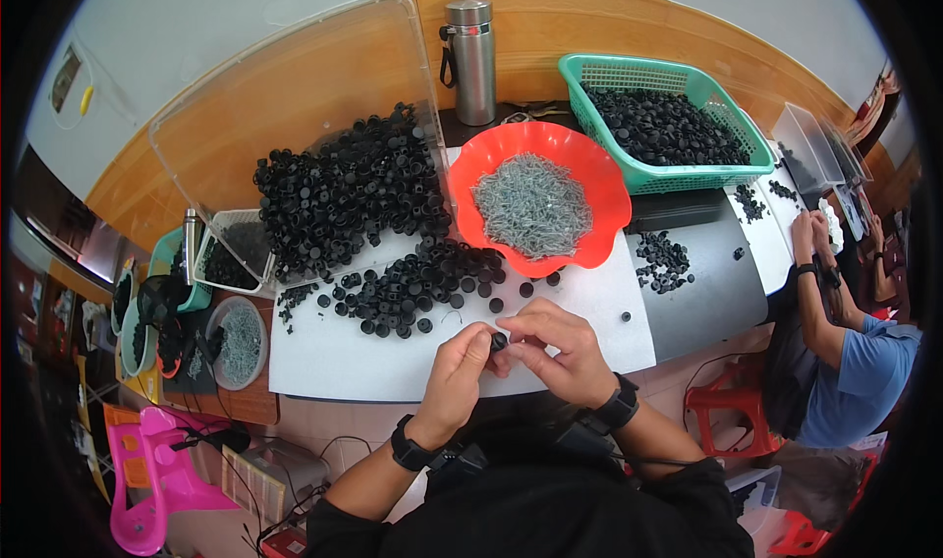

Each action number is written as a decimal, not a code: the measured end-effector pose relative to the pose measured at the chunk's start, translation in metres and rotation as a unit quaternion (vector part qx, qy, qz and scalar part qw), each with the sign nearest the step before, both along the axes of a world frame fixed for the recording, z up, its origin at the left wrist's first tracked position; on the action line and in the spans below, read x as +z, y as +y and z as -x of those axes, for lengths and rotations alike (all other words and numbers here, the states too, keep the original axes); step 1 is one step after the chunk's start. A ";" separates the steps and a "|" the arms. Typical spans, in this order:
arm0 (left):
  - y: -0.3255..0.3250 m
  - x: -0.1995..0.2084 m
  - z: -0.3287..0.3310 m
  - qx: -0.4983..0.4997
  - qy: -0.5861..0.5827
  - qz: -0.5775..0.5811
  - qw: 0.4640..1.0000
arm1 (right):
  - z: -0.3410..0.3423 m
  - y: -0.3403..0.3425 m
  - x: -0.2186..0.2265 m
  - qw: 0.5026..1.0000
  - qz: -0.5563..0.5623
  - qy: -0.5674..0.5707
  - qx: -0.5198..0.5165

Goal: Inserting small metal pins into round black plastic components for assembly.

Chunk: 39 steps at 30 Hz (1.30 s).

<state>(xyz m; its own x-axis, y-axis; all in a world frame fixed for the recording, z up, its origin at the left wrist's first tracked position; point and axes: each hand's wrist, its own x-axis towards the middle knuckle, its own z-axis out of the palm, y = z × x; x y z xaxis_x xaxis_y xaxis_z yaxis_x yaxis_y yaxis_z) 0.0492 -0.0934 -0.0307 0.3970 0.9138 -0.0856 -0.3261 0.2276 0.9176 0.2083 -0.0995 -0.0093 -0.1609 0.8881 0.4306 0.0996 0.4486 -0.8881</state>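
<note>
Just past the front edge of the white work surface (305, 362), my two hands meet around a small round black plastic cap (499, 342). My left hand (458, 366) pinches the cap between thumb and fingers. From the other side my right hand (558, 350) closes its thumb and forefinger at the cap; whether a small part is between them is hidden. Loose black caps (393, 293) lie spread in front of my hands. Beyond them a red scalloped bowl (609, 199) holds many thin silvery screws or pins (535, 204).
A clear bin (427, 57) tipped on its side spills black caps. Behind stand a steel flask (474, 72) and a green basket (668, 178) of black parts. Small black pieces (664, 261) lie on the grey board. A co-worker in blue (864, 376) works at right.
</note>
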 end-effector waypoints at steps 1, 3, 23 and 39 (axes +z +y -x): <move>0.000 -0.001 0.000 -0.004 0.028 -0.024 0.999 | -0.002 0.002 0.000 1.000 0.000 0.001 0.000; 0.000 -0.001 0.003 -0.015 0.059 -0.048 0.997 | -0.009 0.006 -0.003 0.996 -0.053 -0.058 0.044; 0.003 -0.006 0.006 -0.084 0.196 -0.119 0.970 | -0.020 0.016 -0.006 0.986 0.032 -0.114 0.120; 0.009 -0.012 0.003 -0.050 0.121 -0.067 0.989 | 0.001 0.018 -0.014 0.984 -0.083 -0.155 0.019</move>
<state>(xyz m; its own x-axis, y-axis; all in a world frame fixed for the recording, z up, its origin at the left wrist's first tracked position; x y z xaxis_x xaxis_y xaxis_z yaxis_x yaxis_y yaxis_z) 0.0458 -0.0841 -0.0424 0.4696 0.8801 -0.0700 -0.0758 0.1192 0.9900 0.2078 -0.0818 -0.0233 -0.3390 0.8003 0.4946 0.3337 0.5938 -0.7322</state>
